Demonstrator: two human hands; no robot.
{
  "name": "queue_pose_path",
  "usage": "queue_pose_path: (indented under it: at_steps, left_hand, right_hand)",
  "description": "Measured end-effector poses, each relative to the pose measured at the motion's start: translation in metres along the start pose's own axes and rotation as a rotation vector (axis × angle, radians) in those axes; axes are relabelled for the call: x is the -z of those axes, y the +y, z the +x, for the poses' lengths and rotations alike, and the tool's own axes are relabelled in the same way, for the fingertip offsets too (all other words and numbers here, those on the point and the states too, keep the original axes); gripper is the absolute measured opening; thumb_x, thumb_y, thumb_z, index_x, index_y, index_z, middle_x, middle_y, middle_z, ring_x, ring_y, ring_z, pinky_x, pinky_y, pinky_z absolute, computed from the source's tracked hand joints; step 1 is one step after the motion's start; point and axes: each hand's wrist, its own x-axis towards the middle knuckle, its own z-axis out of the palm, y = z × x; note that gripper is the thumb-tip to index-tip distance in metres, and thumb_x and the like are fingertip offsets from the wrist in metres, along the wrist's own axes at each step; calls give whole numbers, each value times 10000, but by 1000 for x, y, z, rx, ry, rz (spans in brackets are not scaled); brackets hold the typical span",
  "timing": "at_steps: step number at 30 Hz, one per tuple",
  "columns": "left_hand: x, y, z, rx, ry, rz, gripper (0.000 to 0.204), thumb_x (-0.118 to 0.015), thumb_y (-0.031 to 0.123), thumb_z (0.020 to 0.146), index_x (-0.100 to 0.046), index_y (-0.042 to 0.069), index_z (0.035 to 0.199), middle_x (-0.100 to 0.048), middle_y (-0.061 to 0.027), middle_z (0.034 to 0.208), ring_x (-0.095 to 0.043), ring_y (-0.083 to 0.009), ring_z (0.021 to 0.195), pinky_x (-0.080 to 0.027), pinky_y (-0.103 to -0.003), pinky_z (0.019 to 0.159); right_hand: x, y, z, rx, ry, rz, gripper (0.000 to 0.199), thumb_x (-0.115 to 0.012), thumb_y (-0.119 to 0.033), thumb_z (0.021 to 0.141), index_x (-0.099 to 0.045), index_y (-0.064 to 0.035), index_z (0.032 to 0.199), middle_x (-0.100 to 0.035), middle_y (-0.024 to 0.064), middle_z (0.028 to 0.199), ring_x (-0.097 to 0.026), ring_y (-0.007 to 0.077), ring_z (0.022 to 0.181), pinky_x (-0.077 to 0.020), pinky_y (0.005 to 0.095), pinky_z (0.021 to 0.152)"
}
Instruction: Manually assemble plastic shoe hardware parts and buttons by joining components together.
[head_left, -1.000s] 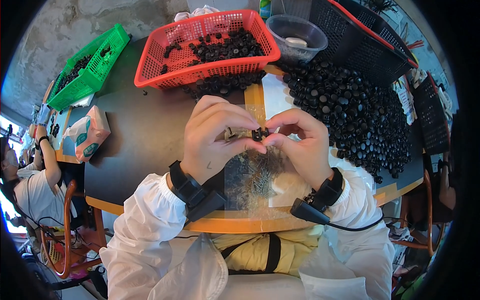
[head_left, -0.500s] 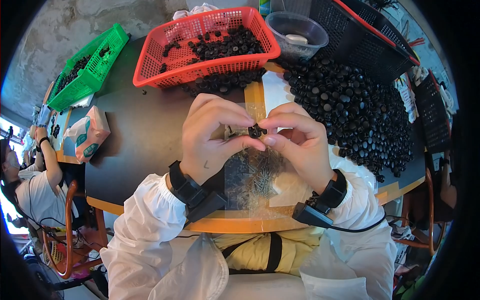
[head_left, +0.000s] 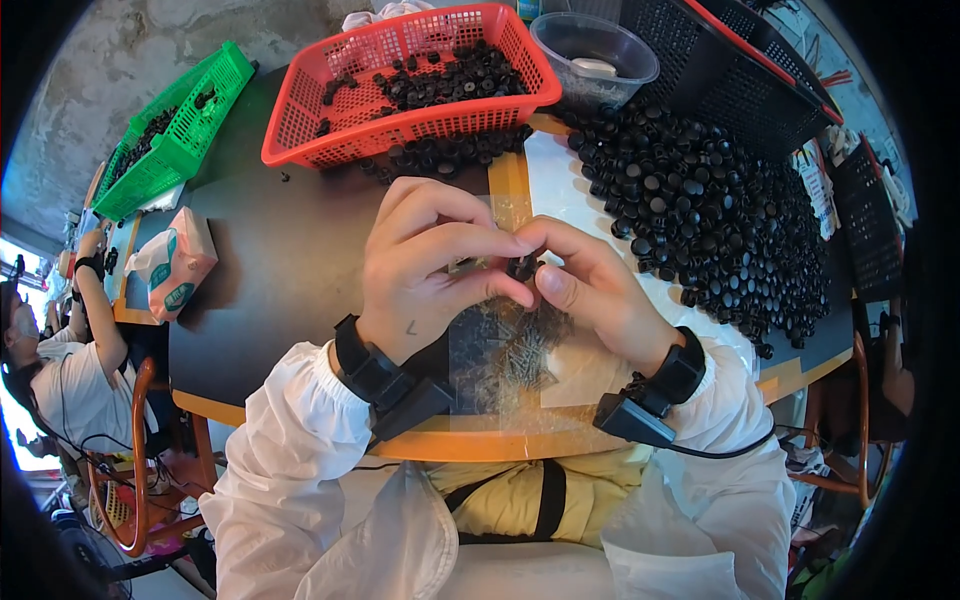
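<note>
My left hand (head_left: 430, 265) and my right hand (head_left: 590, 285) meet fingertip to fingertip over the table's near edge. Between them they pinch a small black round part (head_left: 523, 267). Under the hands lies a clear plastic sheet with a heap of small dark pins (head_left: 520, 345). To the right spreads a large pile of black round caps (head_left: 700, 210). Both wrists wear black bands, and the right one carries a small black box with a cable.
A red basket (head_left: 400, 120) with black parts stands at the back, a clear plastic tub (head_left: 595, 40) and black crates (head_left: 740, 70) behind the pile. A green basket (head_left: 175, 135) and a tissue pack (head_left: 175, 260) lie left. Another person (head_left: 60, 350) sits far left.
Both hands stay together on the small black part. The fingers have shifted only slightly around it.
</note>
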Motion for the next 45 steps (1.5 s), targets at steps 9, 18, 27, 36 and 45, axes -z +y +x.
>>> queue_pose_path:
  at_steps: [9,18,27,36,45]
  left_hand:
    - [-6,10,-5,95,13,-63,420,-841,377,610,-706,93,888,-554,-31,861,-529,-185,805,-420,-292,708]
    - [-11,13,-1,17,29,-155,396,-847,294,591,-702,98,904,-572,-12,834,-548,-198,776,-434,-308,688]
    - [-9,13,-4,-54,-8,-240,469,-844,328,580,-692,85,952,-593,-33,845,-563,-231,781,-446,-323,686]
    - [8,-3,-6,253,250,-236,311,-441,285,1002,-572,6,1038,-526,-55,918,-483,-139,814,-396,-266,742]
    - [17,-28,-4,569,430,-274,152,-510,137,985,-608,22,998,-575,11,896,-502,-65,797,-415,-220,737]
  right_hand:
    - [-1,1,-4,27,-61,153,226,-561,-251,964,-541,-33,1023,-535,12,891,-506,69,751,-429,228,653]
    - [-3,0,-10,2,-44,356,176,-632,-184,922,-581,-24,975,-576,26,831,-575,107,719,-469,242,659]
    - [-2,-8,-11,104,-47,180,142,-674,-143,890,-588,-32,907,-587,5,759,-534,77,683,-424,232,635]
    - [126,-98,-30,-26,776,-1561,287,-730,-316,779,-708,-106,972,-704,63,898,-675,250,797,-517,343,695]
    - [232,-107,-60,-382,857,-1829,277,-705,-288,790,-695,-121,1011,-690,84,842,-666,270,873,-512,385,739]
